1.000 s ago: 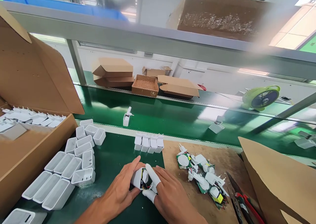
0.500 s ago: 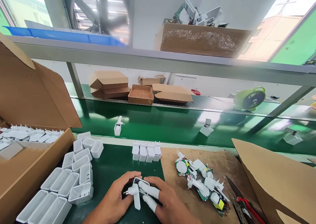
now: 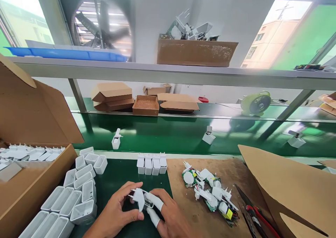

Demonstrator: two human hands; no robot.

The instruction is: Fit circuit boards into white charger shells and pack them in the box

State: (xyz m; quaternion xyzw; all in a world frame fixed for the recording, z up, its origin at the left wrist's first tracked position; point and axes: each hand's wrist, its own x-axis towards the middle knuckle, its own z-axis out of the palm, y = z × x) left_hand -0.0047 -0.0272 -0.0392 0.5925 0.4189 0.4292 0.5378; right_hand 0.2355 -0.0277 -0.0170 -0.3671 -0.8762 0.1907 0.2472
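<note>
Between my two hands is a white power adapter (image 3: 140, 198), its plug cover with metal pins tilted over the housing. My left hand (image 3: 118, 210) grips it from the left, index finger behind and thumb at the lower front. White finger cots cover two fingertips of my right hand (image 3: 170, 210), which is closed on the adapter's right side. My hands partly hide the housing. Behind them stand several adapters (image 3: 152, 165) in a row. On the left lie empty white cases (image 3: 68, 201). To the right, circuit boards with white plug covers (image 3: 210, 192) are heaped on cardboard.
An open carton (image 3: 39, 192) of white parts stands at left. Red-handled pliers (image 3: 256, 215) lie on the right, beside a cardboard flap (image 3: 288, 185). Beyond runs a green conveyor belt (image 3: 162, 134) carrying adapters with raised covers. A shelf (image 3: 147, 70) crosses above.
The plug cover has turned from hanging in front of the housing to lying across it. My left thumb has moved to its lower front. The view has tilted upward slightly and shifted right.
</note>
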